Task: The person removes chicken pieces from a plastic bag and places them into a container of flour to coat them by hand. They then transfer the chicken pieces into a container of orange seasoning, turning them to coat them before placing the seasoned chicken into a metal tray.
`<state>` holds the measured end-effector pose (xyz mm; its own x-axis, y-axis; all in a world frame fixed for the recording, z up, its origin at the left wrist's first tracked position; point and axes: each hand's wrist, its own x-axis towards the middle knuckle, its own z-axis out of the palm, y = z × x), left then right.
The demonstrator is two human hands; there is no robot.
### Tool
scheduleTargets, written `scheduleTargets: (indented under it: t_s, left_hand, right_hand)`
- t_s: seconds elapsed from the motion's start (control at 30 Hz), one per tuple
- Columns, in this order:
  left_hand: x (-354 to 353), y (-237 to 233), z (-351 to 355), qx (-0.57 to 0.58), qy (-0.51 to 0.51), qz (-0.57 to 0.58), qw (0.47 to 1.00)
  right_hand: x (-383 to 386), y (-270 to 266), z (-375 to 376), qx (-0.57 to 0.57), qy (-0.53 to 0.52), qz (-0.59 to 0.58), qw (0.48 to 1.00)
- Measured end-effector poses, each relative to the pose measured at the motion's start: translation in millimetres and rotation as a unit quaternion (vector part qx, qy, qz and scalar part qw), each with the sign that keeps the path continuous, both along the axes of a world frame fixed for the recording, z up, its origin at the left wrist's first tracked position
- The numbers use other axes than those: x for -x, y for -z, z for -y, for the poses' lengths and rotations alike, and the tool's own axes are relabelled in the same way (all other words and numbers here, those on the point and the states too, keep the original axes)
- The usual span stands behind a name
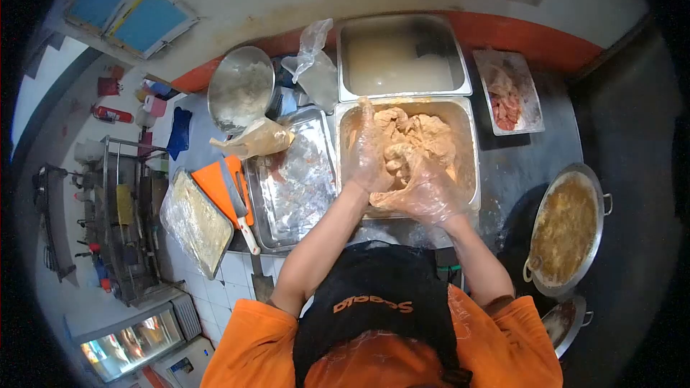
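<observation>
Kitchen counter (517, 172) of grey steel runs under a cream wall with an orange band, and the person in an orange shirt and black apron leans over it. Both hands wear loose clear plastic gloves. The left hand (368, 151) is spread wide, fingers pointing away from the body, its palm pressed flat against the left side of the tan coated meat (420, 136). The right hand (424, 190) lies over the near edge of the same mass with its fingers curled towards the left hand; the crumpled glove hides whether they actually grip a lump. The meat is heaped in the deep steel pan (468, 151) straight in front of the person, filling most of it. Touching that pan on its far side is a second deep pan (402, 57) holding pale cloudy liquid. To the left, just beside the meat pan, sits a shallow flour-smeared tray (295, 179), with a crumpled brown bag (259, 140) on its far corner. Beyond that stand a round metal bowl of flour (241, 90) and clear plastic bags (313, 65). Further left lie an orange cutting board (212, 183) with a cleaver (237, 205) across it and a wrapped tray of crumbs (194, 223). On the right, a small tray of raw pink meat (507, 93) sits by the wall, and a wide pan of brown oil (564, 230) stands near the person's right elbow.
</observation>
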<state>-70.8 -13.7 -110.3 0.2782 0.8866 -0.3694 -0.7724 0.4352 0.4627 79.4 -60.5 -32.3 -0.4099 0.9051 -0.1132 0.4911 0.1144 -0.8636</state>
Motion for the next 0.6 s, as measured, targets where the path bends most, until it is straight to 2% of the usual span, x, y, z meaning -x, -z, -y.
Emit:
scheduleTargets:
  t_s: [0.03,0.07,0.13,0.2,0.27,0.3,0.37,0.4,0.43,0.47,0.5,0.53,0.57,0.6]
  left_hand:
    - [-2,12,-2,-0.004,-0.005,-0.038,0.999]
    - [-14,30,-3,-0.036,-0.09,-0.064,0.993]
    - [-17,3,4,-0.026,-0.075,-0.051,0.996]
    - [-20,-3,10,-0.011,-0.06,-0.036,0.997]
    - [-20,10,11,-0.012,-0.124,-0.12,0.985]
    - [-14,22,11,-0.013,-0.122,-0.121,0.985]
    - [4,53,14,-0.093,-0.027,0.036,0.995]
    - [5,60,20,-0.219,-0.059,-0.178,0.958]
    - [12,66,21,-0.217,-0.057,-0.177,0.958]
    - [21,49,22,-0.31,-0.055,-0.311,0.897]
    - [33,39,20,-0.393,-0.051,-0.435,0.808]
    - [49,38,1,-0.121,0.044,-0.368,0.921]
    - [49,38,-3,-0.121,0.043,-0.366,0.922]
    - [49,37,-6,-0.134,0.069,-0.447,0.882]
  right_hand:
    - [2,7,4,-0.048,0.002,0.024,0.999]
    - [2,5,6,0.019,0.011,0.014,1.0]
    - [-2,39,10,-0.005,0.027,-0.022,0.999]
    - [-5,43,11,-0.025,0.044,-0.057,0.997]
    - [-9,36,11,0.186,0.0,-0.103,0.977]
    - [-8,32,14,0.185,0.002,-0.104,0.977]
    - [-3,26,24,0.128,-0.021,-0.044,0.991]
    - [-2,25,25,0.097,0.006,-0.012,0.995]
    - [-4,19,14,0.099,0.008,-0.011,0.995]
    - [-10,10,-6,0.154,-0.026,0.022,0.987]
    - [-16,6,-25,0.208,-0.058,0.054,0.975]
    - [-28,32,-39,0.167,-0.016,0.118,0.979]
    - [-40,66,-55,0.123,0.023,0.182,0.975]
    - [-45,83,-74,0.122,0.022,0.184,0.975]
